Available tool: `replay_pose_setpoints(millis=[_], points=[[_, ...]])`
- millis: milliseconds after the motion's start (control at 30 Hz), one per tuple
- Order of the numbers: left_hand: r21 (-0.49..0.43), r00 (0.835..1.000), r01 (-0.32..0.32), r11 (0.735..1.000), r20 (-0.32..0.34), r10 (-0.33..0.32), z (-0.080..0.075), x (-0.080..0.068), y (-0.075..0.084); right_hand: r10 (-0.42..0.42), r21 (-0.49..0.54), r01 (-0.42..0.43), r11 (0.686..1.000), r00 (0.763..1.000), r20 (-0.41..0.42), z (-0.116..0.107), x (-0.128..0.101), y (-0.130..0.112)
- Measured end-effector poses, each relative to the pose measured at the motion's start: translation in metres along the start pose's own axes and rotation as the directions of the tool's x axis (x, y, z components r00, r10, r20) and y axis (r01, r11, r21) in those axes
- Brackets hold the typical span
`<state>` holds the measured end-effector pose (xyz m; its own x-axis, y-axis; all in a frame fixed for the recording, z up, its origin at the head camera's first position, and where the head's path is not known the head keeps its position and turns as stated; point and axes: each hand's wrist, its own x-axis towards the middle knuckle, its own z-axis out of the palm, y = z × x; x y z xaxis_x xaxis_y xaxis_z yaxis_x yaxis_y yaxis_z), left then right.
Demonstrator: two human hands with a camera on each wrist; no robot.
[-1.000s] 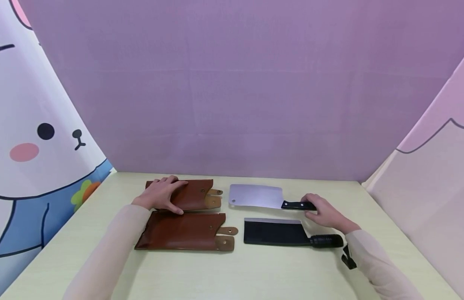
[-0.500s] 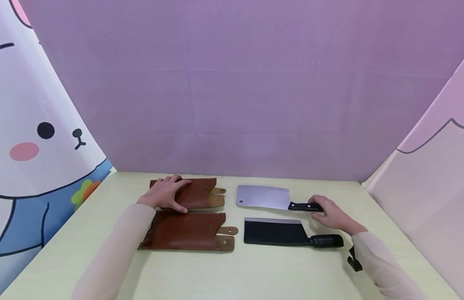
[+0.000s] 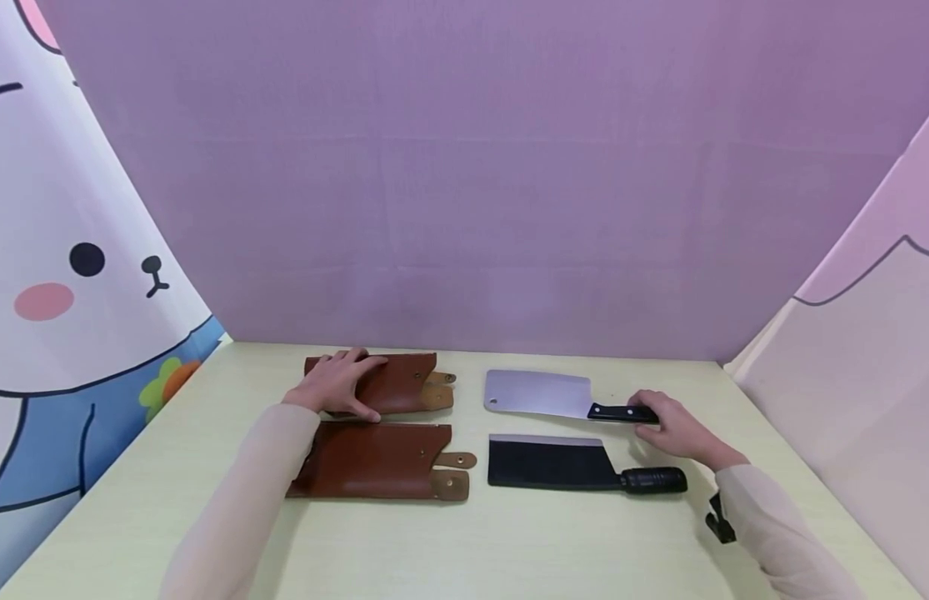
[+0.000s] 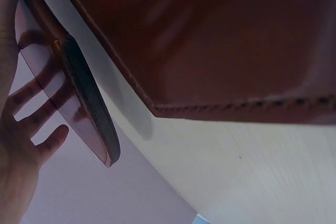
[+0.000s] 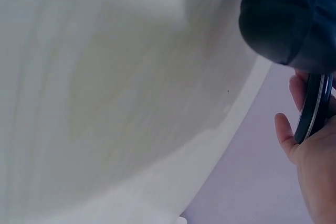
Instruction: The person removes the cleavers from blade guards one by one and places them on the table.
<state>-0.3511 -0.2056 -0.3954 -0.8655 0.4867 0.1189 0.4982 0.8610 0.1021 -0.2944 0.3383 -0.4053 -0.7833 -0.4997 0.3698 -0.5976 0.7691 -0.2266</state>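
Note:
My left hand [image 3: 331,385] spans the far brown leather knife sheath [image 3: 400,385], thumb at its near edge and fingers over the far side. The left wrist view shows that sheath [image 4: 86,111] tilted, its end raised off the table. A larger leather sheath [image 3: 382,462] lies just in front, flaps pointing right. With my right hand [image 3: 677,427] I grip the black riveted handle of a silver cleaver [image 3: 539,393], blade pointing left. In the right wrist view the cleaver's handle [image 5: 311,114] sits between thumb and fingers. A black-bladed cleaver [image 3: 551,465] lies nearer, its ribbed handle [image 3: 654,480] toward the right.
The pale table [image 3: 434,550] ends at a purple backdrop [image 3: 464,183]. Printed cloth [image 3: 67,275] flanks the left side, and a pale cloth [image 3: 869,400] hangs at the right. A small black device [image 3: 721,518] is at my right wrist.
My right hand has drawn the silver cleaver to the right. My left hand has shifted the far sheath slightly right and back. The near sheath and black cleaver have stayed put.

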Motion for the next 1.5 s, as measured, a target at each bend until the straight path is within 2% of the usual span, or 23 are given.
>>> replay_pose_setpoints(millis=[500,1033,1300,1500], points=[[-0.006,1.000,0.004,1.000,0.010,-0.004,0.004,0.007,0.006,-0.010,-0.004,0.010,1.000,1.000,-0.021,-0.001,-0.002,0.003],[-0.025,1.000,-0.008,1.000,0.026,0.008,0.013,0.012,0.003,0.007,0.008,-0.007,1.000,1.000,0.012,0.000,-0.001,0.007],[-0.026,0.998,0.001,1.000,0.066,0.000,0.009,0.011,0.006,-0.029,0.006,0.029,1.000,1.000,0.004,0.000,0.000,0.009],[-0.017,0.995,0.005,1.000,0.099,-0.004,0.005,0.012,0.009,-0.005,-0.013,0.005,1.000,1.000,0.021,-0.001,0.000,0.009]])
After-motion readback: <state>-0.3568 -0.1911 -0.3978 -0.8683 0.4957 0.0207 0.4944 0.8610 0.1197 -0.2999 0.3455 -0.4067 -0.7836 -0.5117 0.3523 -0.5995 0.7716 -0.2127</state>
